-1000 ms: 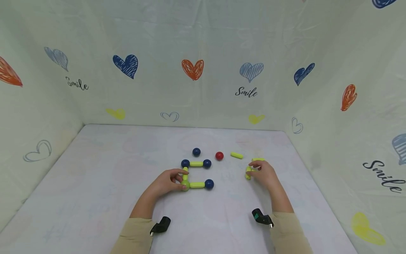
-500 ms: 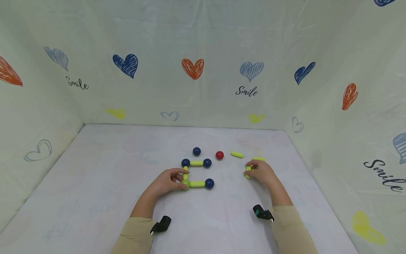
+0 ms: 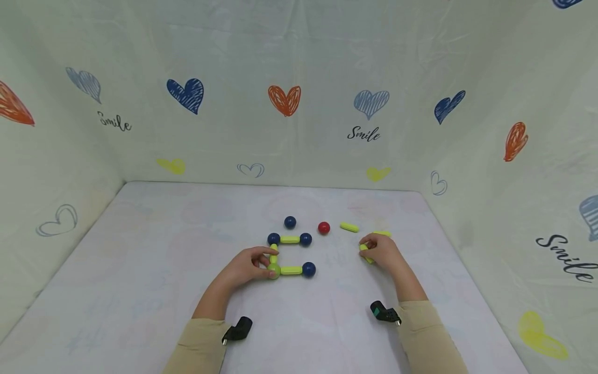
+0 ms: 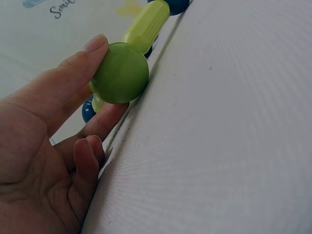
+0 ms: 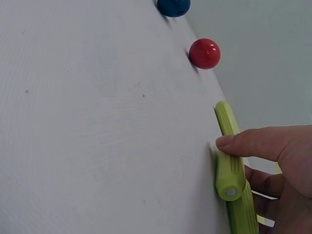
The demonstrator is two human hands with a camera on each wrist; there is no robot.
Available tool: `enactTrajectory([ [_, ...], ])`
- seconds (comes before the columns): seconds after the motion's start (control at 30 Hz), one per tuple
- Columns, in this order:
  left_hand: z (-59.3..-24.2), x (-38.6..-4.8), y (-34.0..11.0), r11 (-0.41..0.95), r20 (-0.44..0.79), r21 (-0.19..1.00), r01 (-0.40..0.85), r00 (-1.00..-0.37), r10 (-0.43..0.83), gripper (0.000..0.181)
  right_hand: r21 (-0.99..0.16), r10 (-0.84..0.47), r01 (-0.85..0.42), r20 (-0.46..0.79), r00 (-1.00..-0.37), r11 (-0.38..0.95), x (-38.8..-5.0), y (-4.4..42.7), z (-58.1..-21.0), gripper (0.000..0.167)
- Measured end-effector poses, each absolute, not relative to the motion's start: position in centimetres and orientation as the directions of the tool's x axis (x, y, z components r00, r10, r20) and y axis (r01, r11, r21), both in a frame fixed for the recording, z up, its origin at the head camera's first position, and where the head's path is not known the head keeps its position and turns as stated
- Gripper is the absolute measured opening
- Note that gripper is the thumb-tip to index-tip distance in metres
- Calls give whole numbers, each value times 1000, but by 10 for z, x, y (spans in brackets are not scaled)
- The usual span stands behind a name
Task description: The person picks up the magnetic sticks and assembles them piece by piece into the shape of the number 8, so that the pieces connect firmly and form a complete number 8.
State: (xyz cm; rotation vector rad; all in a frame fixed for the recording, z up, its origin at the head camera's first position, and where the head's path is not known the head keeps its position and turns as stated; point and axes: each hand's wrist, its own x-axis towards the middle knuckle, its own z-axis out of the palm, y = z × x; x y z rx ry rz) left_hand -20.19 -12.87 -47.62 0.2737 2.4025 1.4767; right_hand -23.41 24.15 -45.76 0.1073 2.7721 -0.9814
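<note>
My left hand (image 3: 247,267) pinches a green ball (image 4: 120,73) at the near-left corner of a C-shaped frame of magnetic rods and balls. From that ball one rod (image 3: 291,270) runs right to a blue ball (image 3: 309,269), and another leads away to a far blue ball (image 3: 273,239). A further rod (image 3: 290,239) joins that corner to a blue ball (image 3: 306,239). On the right, my right hand (image 3: 382,252) pinches a yellow-green magnetic rod (image 5: 230,175) between thumb and fingers. A second rod (image 5: 242,214) lies against it, partly hidden by the fingers.
Behind the frame are a loose blue ball (image 3: 290,222) and a red ball (image 3: 324,228). Loose rods lie on the white table (image 3: 140,291): one rod (image 3: 349,227) right of the red ball, another rod (image 3: 382,233) just beyond my right hand. A printed curtain stands behind.
My right hand has shifted slightly left and its fingers have come together on a rod, which now lies at a slant. The left hand and the frame hold still.
</note>
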Motion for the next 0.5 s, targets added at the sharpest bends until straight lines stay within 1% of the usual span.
enactTrajectory([
  [0.23,-475,-202,-128,458,-162,889,0,-935,314,49,-641,-8,103,-167,-986,761,-233,236,-452,23],
  [0.43,-476,-202,-129,456,-160,890,2,-936,315,49,-677,-49,43,-117,-992,735,-230,225,-443,22],
  [0.5,-477,-202,-129,457,-164,889,-4,-937,310,49,-685,-51,42,-115,-992,728,-229,221,-440,22],
])
